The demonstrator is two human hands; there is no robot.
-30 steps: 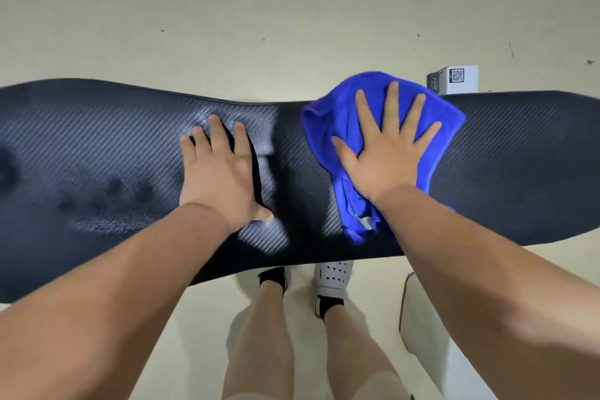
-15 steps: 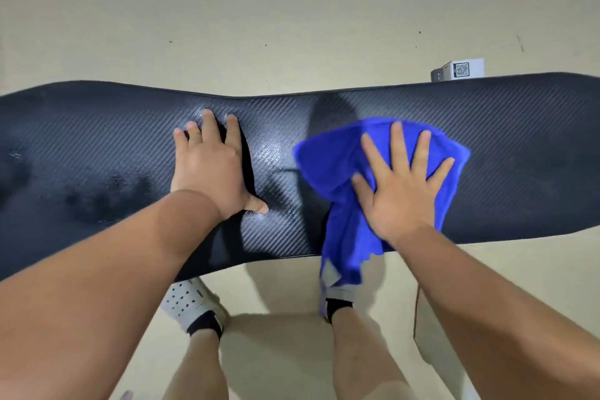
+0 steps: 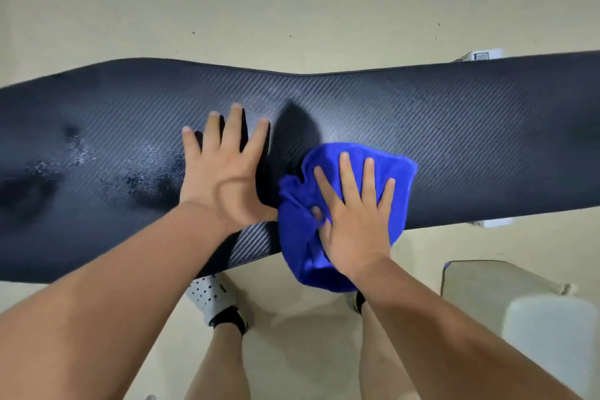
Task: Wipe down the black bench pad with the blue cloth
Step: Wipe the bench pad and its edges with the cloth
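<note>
The long black bench pad (image 3: 454,146) with a woven texture runs across the view from left to right. My left hand (image 3: 224,172) lies flat on its middle, fingers spread, holding nothing. My right hand (image 3: 354,214) presses flat on the crumpled blue cloth (image 3: 302,237), just right of my left hand. The cloth sits at the pad's near edge and part of it hangs over that edge. Wet speckles (image 3: 143,169) show on the pad left of my left hand.
Beige floor (image 3: 292,3) surrounds the bench. A small white box (image 3: 483,56) peeks out behind the pad's far edge at the right. A pale flat object (image 3: 500,279) and a white block (image 3: 552,334) lie on the floor at lower right. My legs and white shoe (image 3: 207,299) stand below the pad.
My right hand has dragged the blue cloth from the pad's far edge toward the near edge, where it now hangs over. My left hand stays flat on the pad.
</note>
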